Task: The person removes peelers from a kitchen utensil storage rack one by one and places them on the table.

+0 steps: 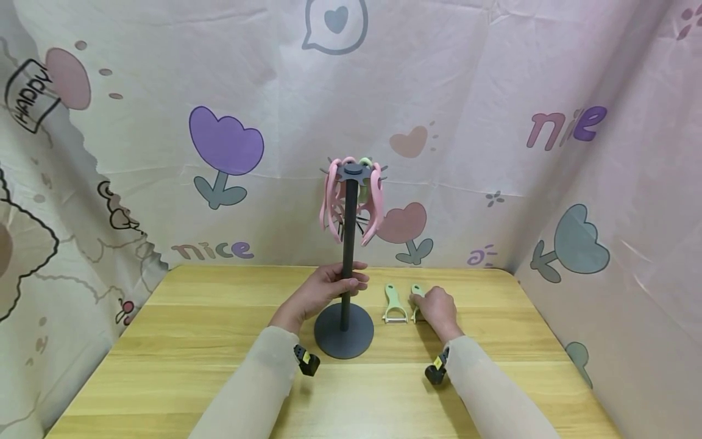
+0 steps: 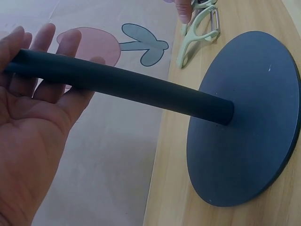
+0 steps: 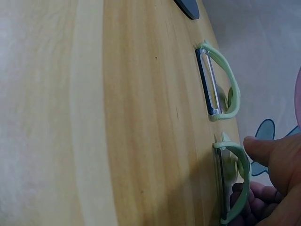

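While the left hand wraps the dark-grey, round-post stand above its disc base, presumably steadying it under hanging pink, plastic-looking peelers, the right hand, well apart, pinches a pale-green Y-shaped peeler on the wood-grain table; a matching green peeler lies alongside, apparently spaced for easy grasping.

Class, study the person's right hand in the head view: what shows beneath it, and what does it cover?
Beneath the right hand is a light green peeler. Its handle end and left front edge show; the right side of its front is covered.
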A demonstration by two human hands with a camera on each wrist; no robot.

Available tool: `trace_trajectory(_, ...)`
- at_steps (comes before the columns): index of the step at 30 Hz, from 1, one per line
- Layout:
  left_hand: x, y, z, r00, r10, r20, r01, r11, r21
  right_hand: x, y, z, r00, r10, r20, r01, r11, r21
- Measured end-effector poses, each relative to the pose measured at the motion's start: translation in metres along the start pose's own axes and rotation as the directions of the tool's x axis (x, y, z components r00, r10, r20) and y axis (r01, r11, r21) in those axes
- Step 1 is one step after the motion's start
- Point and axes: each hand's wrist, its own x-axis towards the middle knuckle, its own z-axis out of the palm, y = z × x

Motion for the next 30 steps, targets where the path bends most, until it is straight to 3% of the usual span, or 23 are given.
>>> trace_trajectory(7, 0.001, -0.002, 0.0, 1.0, -0.008, -0.002, 0.008, 1.0, 0.003, 0.0, 0.002, -0.002, 1.0, -0.003, -0.021, 0.003, 1.0, 0.003)
trace_trajectory(16, 0.001, -0.002, 0.001, 1.0, -0.004, -0.021, 0.005, 1.0, 0.015, -0.006, -0.005, -0.012, 0.985, -0.046, -0.164, 0.048, 0.999, 0.009)
trace_trajectory(21, 0.0, -0.002, 0.001, 1.0, -0.004, -0.019, 0.004, 1.0, 0.007, -0.01, -0.022, -0.017, 0.974, -0.082, -0.21, 0.1, 0.992, 0.075)
trace_trajectory(30, 0.0, -0.005, 0.002, 1.0, 0.014, -0.019, -0.014, 1.0, -0.003, -0.034, -0.078, -0.039, 0.92, -0.183, -0.347, 0.267, 0.94, 0.213)
